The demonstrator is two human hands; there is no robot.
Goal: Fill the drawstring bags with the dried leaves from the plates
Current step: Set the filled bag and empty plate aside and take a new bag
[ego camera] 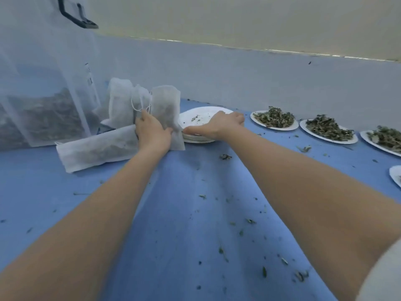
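Several white drawstring bags stand at the back left of the blue table; one filled bag (167,105) stands upright, and my left hand (152,132) grips its lower part. Another filled bag (95,147) lies flat in front. My right hand (219,124) rests flat on the near rim of a stack of white plates (201,117); the top plate carries only crumbs. To the right, three plates heaped with dried leaves (274,118) (328,128) (385,137) sit in a row.
A large sheer mesh sack (43,94) with dried leaves in its bottom stands at the far left. Part of another white plate (396,175) shows at the right edge. Loose leaf bits are scattered over the blue table (184,213). A pale wall runs behind.
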